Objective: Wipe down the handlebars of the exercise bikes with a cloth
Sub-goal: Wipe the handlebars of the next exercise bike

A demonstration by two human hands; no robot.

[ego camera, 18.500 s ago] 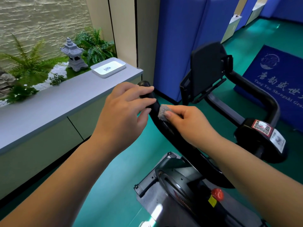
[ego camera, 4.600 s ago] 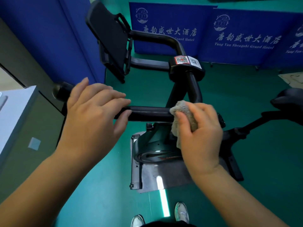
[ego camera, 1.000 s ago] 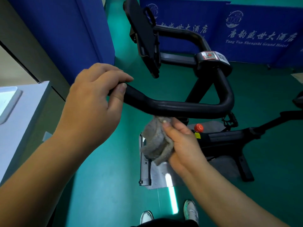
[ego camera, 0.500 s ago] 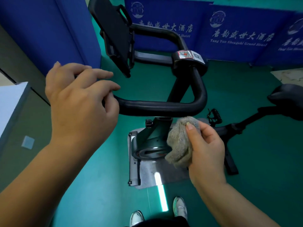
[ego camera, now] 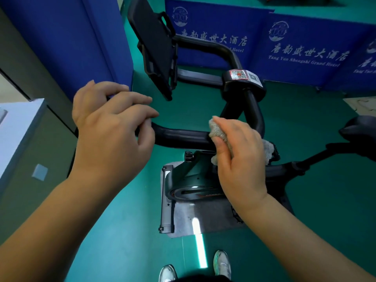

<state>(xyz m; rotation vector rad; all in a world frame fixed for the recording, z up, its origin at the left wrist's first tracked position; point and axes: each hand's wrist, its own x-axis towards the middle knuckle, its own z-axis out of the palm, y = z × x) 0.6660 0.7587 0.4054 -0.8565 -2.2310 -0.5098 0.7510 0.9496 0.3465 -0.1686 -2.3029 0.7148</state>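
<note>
Both hands [ego camera: 114, 135] on handlebar [ego camera: 183, 137], cloth [ego camera: 218, 130] rightward

Nubbly grey cloth [ego camera: 219, 132], smooth matt black handlebar [ego camera: 181, 137], glossy green floor [ego camera: 126, 231]

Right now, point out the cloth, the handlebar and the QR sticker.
cloth [ego camera: 218, 130], head view, on the fold above the thumb.
handlebar [ego camera: 183, 137], head view, on the bare bar between the hands.
QR sticker [ego camera: 238, 74], head view, on its middle.

bright even light, glare streak on the floor [ego camera: 198, 239], wide-angle bending at edges.
</note>
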